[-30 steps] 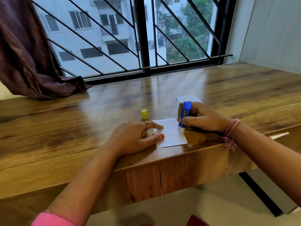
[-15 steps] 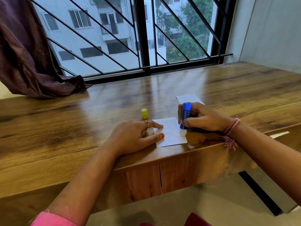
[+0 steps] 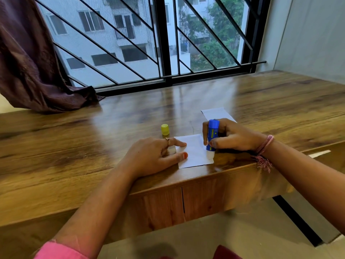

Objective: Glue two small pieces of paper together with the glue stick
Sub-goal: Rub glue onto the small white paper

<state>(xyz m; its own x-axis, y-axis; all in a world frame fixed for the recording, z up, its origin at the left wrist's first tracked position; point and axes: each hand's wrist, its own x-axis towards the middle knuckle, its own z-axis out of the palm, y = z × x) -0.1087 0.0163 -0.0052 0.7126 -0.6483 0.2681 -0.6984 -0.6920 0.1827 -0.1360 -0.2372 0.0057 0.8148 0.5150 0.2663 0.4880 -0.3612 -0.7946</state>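
A small white paper [image 3: 195, 152] lies near the front edge of the wooden table [image 3: 93, 146]. My left hand [image 3: 152, 157] rests flat on its left side, fingers spread, pinning it down. My right hand [image 3: 231, 136] grips a blue glue stick [image 3: 212, 134] upright, its white glue tip pressed on the paper's right edge, near the lower corner. A second white paper [image 3: 216, 114] lies just behind my right hand, partly hidden by it. The yellow glue cap [image 3: 165, 129] stands on the table behind my left hand.
A dark brown curtain [image 3: 28, 71] drapes onto the table at the back left. A barred window [image 3: 164, 43] runs along the table's far edge. A grey wall stands at the right. Drawer fronts sit below the table edge.
The glue stick has slid along the paper's right edge toward me, from the middle to near the lower corner. My left hand has stayed on the paper.
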